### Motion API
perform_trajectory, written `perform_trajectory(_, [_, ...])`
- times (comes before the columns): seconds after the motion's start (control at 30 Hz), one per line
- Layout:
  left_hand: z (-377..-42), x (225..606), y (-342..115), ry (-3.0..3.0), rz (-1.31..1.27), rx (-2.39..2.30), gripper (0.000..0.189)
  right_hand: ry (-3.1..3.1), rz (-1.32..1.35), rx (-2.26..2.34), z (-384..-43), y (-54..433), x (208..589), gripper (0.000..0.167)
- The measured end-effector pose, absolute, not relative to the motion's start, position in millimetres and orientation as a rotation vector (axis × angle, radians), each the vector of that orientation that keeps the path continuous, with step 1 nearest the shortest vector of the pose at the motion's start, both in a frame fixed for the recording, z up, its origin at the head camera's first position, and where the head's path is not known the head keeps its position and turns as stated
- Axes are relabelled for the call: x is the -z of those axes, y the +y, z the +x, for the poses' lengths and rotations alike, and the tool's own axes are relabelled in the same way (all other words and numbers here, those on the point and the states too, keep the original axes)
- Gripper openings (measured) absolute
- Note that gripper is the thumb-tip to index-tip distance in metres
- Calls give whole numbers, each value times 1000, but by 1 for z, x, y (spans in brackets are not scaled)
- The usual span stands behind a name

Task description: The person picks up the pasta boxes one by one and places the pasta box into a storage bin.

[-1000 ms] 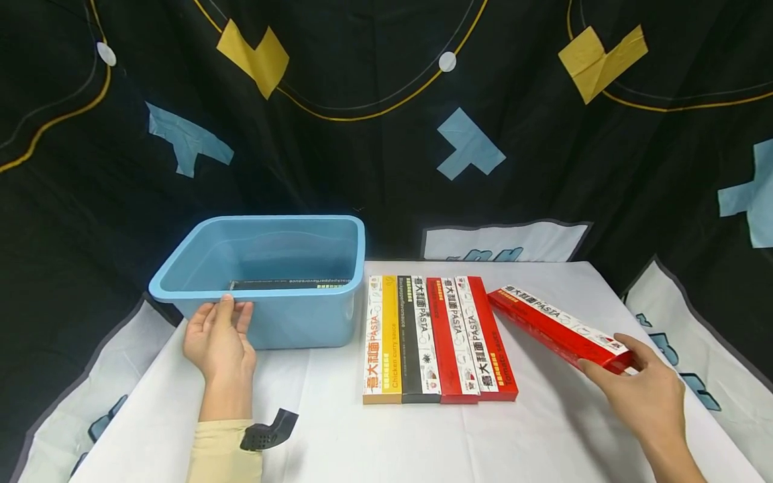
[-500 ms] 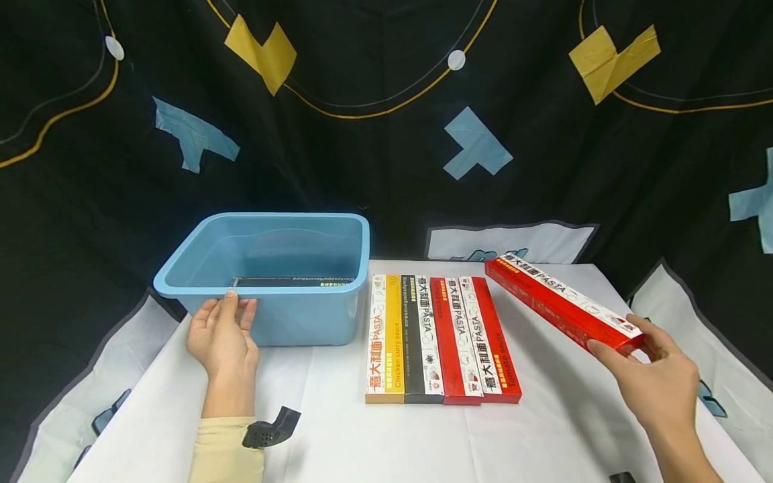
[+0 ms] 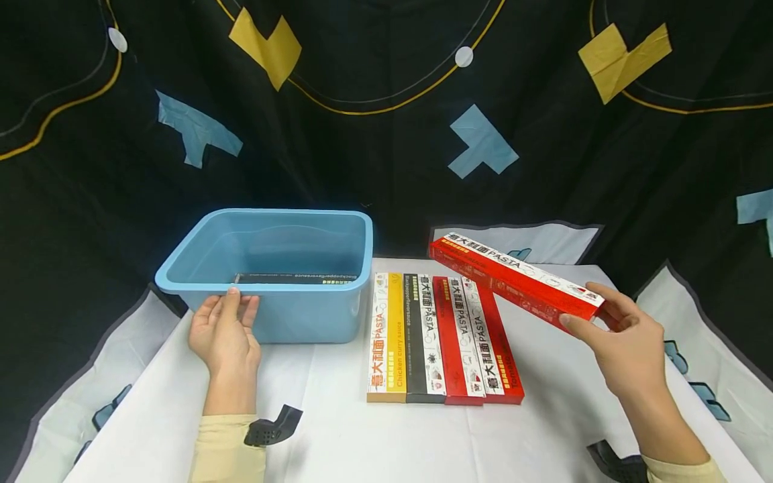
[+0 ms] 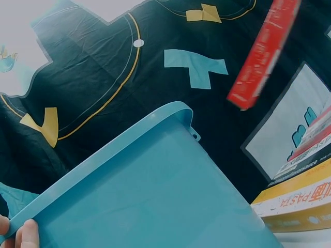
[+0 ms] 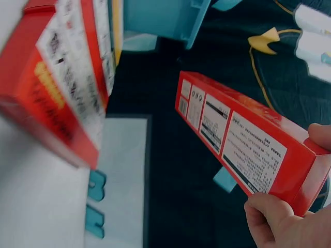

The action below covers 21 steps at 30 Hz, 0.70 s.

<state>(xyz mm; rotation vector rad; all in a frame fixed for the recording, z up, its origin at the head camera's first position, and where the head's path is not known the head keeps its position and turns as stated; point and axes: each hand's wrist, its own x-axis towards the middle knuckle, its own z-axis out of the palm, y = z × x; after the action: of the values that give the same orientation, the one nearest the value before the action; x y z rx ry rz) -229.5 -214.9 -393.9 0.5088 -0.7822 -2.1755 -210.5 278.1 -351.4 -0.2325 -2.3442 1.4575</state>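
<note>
Swung leftward since the earlier frame, with the right hand (image 3: 625, 342) gripping its near end: red box (image 3: 516, 278), held in the air, pointing away and leftward from that hand. Readable along its white strip: "意大利面" in large black characters, then "PASTA", with smaller yellow characters on the red beside them. Glossy red on the other faces; white panels of fine print and a barcode towards the right wrist camera, too small to read.

Between the hands, on the white desk (image 3: 362, 443): row of four, each marked "PASTA". Starting nearest the left hand (image 3: 226, 335): yellow carton (image 3: 395, 335), "Chicken curry sauce"; black carton (image 3: 417, 335), "Blackpepperflavorsauce"; red carton (image 3: 455, 376); outer red carton (image 3: 504, 335), "Tomato" legible.

Pinched at the near rim by the left hand's thumb and fingers: plain light-blue bin (image 3: 302, 315). Inside, partly hidden behind that rim: dark box (image 3: 296, 278), lettered "Blackpepperflavorsauce".
</note>
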Motion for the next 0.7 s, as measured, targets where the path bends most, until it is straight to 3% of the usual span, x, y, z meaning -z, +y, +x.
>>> perform_trajectory(0.7, [-229,393,-216,-779,512,2184,42,-2231,409,-1837,-276,189,307,58])
